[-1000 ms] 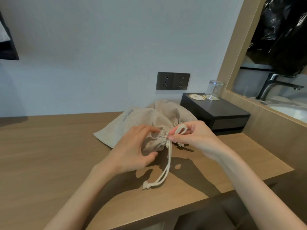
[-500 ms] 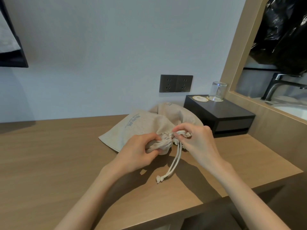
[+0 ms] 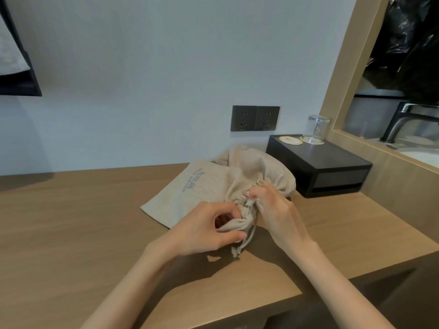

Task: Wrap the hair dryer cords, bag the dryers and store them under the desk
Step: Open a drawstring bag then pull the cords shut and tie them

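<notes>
Two beige cloth drawstring bags lie on the wooden desk [image 3: 71,222]. The near bag [image 3: 190,193] has blue print and a gathered neck. My left hand [image 3: 209,229] grips that gathered neck between thumb and fingers. My right hand [image 3: 273,210] pinches the white drawstring [image 3: 244,241] right at the neck; its knotted end hangs down to the desk. The second bag [image 3: 263,165] bulges behind, close to the black box. No hair dryer or its cord is visible; the bags hide their contents.
A black box [image 3: 320,162] stands at the back right with an upturned glass [image 3: 317,129] and a coaster [image 3: 290,140] on it. A double wall socket [image 3: 254,118] sits above the desk. A wooden partition with a sink and faucet [image 3: 403,119] lies right.
The drawstring has been pulled shorter and the bag's neck has closed tighter. My left hand has gone from resting on the bag to gripping its neck; my right hand moved in closer.
</notes>
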A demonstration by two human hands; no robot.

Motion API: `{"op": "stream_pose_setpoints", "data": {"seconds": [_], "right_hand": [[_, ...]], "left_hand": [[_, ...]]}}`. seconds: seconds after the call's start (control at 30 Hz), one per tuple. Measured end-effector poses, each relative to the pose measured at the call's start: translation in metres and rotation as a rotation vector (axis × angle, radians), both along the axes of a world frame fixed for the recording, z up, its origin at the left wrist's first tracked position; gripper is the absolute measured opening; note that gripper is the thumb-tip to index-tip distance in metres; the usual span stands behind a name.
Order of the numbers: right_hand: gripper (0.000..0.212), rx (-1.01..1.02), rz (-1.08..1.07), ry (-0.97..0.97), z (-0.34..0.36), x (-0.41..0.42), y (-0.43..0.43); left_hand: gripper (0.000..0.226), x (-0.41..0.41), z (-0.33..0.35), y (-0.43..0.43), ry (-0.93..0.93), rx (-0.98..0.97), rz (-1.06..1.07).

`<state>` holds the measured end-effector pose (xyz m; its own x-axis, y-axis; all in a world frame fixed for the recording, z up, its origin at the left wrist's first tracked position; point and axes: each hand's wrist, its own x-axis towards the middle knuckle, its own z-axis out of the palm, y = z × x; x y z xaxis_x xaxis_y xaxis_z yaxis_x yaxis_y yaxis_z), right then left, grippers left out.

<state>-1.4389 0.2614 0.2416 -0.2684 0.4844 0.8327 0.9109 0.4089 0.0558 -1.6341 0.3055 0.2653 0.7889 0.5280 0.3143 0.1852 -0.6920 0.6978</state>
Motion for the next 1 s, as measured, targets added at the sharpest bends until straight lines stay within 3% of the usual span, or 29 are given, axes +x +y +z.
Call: {"op": "stream_pose_setpoints", "data": {"seconds": [0.1,0.17,0.27,0.43,0.57,0.77,1.0], "right_hand": [[0.023,0.124,0.056,0.031,-0.004,0.006,0.000],[0.024,0.215,0.074,0.020,-0.004,0.007,0.001],[0.024,0.258,0.151,-0.053,-0.002,0.006,0.001],[0.023,0.269,0.217,-0.127,0.001,0.003,-0.002],[0.015,0.248,0.263,-0.205,0.003,0.004,-0.005],[0.018,0.210,0.250,-0.289,-0.002,0.004,-0.008],[0.016,0.245,0.178,-0.246,-0.005,0.005,-0.009]], "left_hand": [[0.021,0.002,0.006,-0.004,-0.061,-0.020,0.061],[0.030,0.003,0.006,0.001,-0.211,0.096,0.204],[0.017,0.004,0.002,0.008,-0.341,0.188,0.253],[0.027,0.005,-0.003,0.012,-0.213,0.212,0.121],[0.024,0.001,-0.003,0.015,-0.159,0.202,0.052],[0.012,0.000,0.001,0.013,-0.141,0.243,0.001],[0.012,0.002,-0.003,0.015,-0.081,0.350,0.003]]}}
